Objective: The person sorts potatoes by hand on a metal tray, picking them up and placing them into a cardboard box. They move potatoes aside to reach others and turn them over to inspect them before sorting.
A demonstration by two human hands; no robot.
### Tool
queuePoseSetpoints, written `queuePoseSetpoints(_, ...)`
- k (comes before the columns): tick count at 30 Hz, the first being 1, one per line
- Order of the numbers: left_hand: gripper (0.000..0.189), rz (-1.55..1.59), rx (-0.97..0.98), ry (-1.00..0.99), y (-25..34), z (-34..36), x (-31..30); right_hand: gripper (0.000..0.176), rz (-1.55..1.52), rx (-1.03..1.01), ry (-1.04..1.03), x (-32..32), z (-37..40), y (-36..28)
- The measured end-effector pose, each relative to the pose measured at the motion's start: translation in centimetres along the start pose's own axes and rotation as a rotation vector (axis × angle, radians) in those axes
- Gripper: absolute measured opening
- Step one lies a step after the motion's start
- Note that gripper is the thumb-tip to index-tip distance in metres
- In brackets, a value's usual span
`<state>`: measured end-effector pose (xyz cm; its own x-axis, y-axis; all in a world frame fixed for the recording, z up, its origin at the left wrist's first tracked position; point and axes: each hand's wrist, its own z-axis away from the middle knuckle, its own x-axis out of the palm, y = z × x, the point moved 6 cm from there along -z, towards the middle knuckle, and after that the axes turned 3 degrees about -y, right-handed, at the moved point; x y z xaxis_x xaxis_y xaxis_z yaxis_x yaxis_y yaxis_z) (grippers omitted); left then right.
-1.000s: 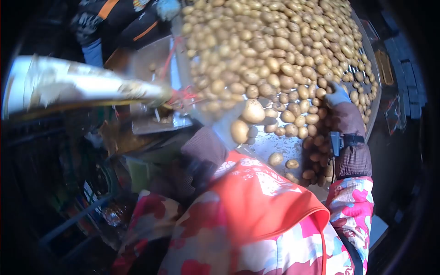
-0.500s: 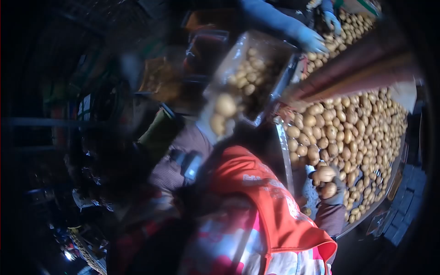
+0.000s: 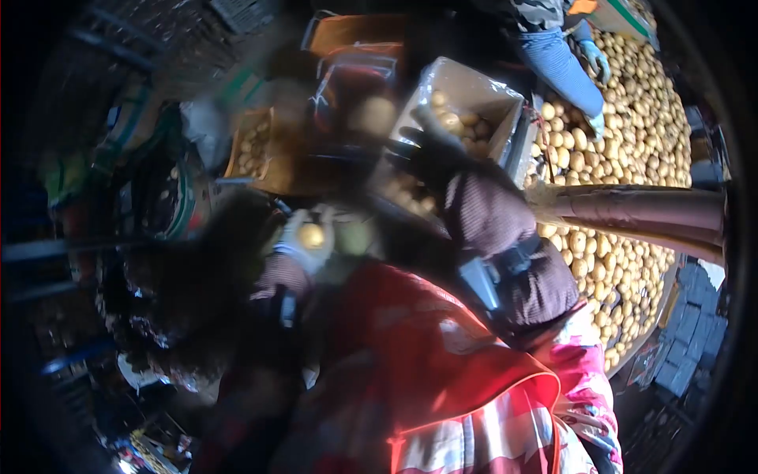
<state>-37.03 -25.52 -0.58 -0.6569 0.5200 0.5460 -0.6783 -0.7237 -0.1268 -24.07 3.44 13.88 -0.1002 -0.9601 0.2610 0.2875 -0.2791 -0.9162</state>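
My left hand (image 3: 309, 243), in a pale glove, is closed around a potato (image 3: 311, 235) low on the left, in front of my body. My right hand (image 3: 430, 150), in a dark glove, reaches across the front of a plastic-lined box (image 3: 505, 93) that holds potatoes. Its fingers look stretched apart, though blurred, and I see nothing in them. A blurred round thing (image 3: 375, 116), potato-like, appears just beyond the fingers, apart from them.
A large heap of potatoes (image 3: 608, 261) covers the sorting table at right, crossed by a brown post (image 3: 639, 212). Another person's gloved hand (image 3: 596, 63) and blue sleeve (image 3: 562, 67) are at its far side. Orange crates (image 3: 355, 35) stand behind, with a potato-filled crate (image 3: 253, 146) at left.
My right hand has moved left from the heap, where it held potatoes, to the lined box. My left hand has drawn back left and down. The other person's arm has shifted right.
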Motion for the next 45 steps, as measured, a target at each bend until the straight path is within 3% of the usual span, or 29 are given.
queuePoseSetpoints(2,0.023,-0.181,0.162,-0.316,9.6,-4.0,2.0,0.040,0.199,-0.034,0.119,-0.2,0.0,1.2)
queuePoseSetpoints(3,0.026,-0.573,0.458,-0.322,14.6,-3.6,3.7,0.039,0.336,-0.051,0.207,-0.2,-0.1,2.4)
queuePoseSetpoints(6,0.037,-0.431,0.645,0.313,18.7,-0.5,9.5,0.041,0.807,-0.129,0.416,-0.8,5.5,5.8)
queuePoseSetpoints(7,0.037,-0.488,0.653,0.326,19.1,-0.8,10.7,0.041,0.991,-0.287,0.476,-2.1,8.2,6.0)
queuePoseSetpoints(8,0.038,-0.593,0.576,0.220,17.4,-1.6,11.7,0.042,1.186,-0.436,0.550,-3.3,11.0,7.0)
queuePoseSetpoints(9,0.038,-0.728,0.469,0.089,14.4,-2.7,12.7,0.045,1.117,-0.440,0.668,-5.6,13.7,9.8)
queuePoseSetpoints(12,0.039,-1.169,-0.105,-0.218,-1.2,-4.2,13.3,0.048,1.287,0.074,0.945,-8.5,21.5,9.5)
queuePoseSetpoints(13,0.039,-1.311,-0.302,-0.246,-7.3,-4.4,12.4,0.051,1.200,0.286,0.911,-11.0,23.2,13.4)
queuePoseSetpoints(14,0.039,-1.447,-0.478,-0.249,-13.3,-4.2,10.9,0.056,1.416,0.073,1.223,-10.2,25.3,13.4)
queuePoseSetpoints(15,0.039,-1.575,-0.634,-0.264,-18.1,-3.6,9.1,0.044,1.462,0.069,1.354,-9.6,26.4,13.2)
queuePoseSetpoints(16,0.039,-1.670,-0.738,-0.261,-22.5,-3.2,7.0,0.046,1.435,0.137,1.413,-9.5,27.9,13.7)
queuePoseSetpoints(21,0.049,-1.989,-0.838,-0.332,-38.9,-0.9,-0.4,0.054,1.264,0.438,1.575,-9.1,35.8,20.5)
queuePoseSetpoints(23,0.050,-1.941,-0.993,-0.381,-43.0,-1.6,-2.8,0.052,1.019,0.585,1.587,-8.4,40.4,24.3)
queuePoseSetpoints(24,0.050,-1.905,-1.063,-0.404,-44.7,-1.9,-3.8,0.051,1.078,0.574,1.646,-7.3,42.6,25.2)
queuePoseSetpoints(26,0.051,-1.947,-1.027,-0.358,-47.5,-1.6,-5.2,0.049,1.208,0.537,1.750,-5.3,46.7,26.7)
queuePoseSetpoints(28,0.053,-2.072,-0.907,-0.353,-49.2,-0.5,-5.9,0.046,0.713,0.919,1.545,-5.1,51.7,27.2)
queuePoseSetpoints(30,0.058,-2.064,-0.912,-0.348,-49.2,-3.2,-7.3,0.046,0.818,0.867,1.783,-4.5,56.0,32.4)
queuePoseSetpoints(32,0.062,-2.094,-0.837,-0.291,-49.2,-3.4,-7.5,0.047,0.988,0.760,1.938,-5.3,57.9,32.0)
queuePoseSetpoints(34,0.064,-2.126,-0.784,-0.273,-49.7,-3.1,-7.6,0.049,1.229,0.579,2.010,-8.9,59.1,25.4)
queuePoseSetpoints(37,0.067,-2.144,-0.716,-0.225,-49.3,-3.5,-7.6,0.053,1.255,0.548,1.762,-17.0,57.4,25.0)
queuePoseSetpoints(40,0.067,-2.169,-0.658,-0.236,-49.3,-3.1,-7.2,0.057,1.366,0.598,1.545,-19.5,54.8,24.6)
queuePoseSetpoints(41,0.066,-2.187,-0.631,-0.248,-49.6,-2.6,-7.1,0.060,1.351,0.518,1.498,-18.8,55.1,23.9)
queuePoseSetpoints(44,0.061,-2.108,-0.665,-0.166,-49.3,-2.9,-8.4,0.062,1.045,0.318,1.482,-17.9,56.9,27.3)
queuePoseSetpoints(45,0.059,-2.072,-0.690,-0.143,-49.5,-3.4,-8.2,0.060,0.791,0.309,1.564,-17.8,57.3,26.4)
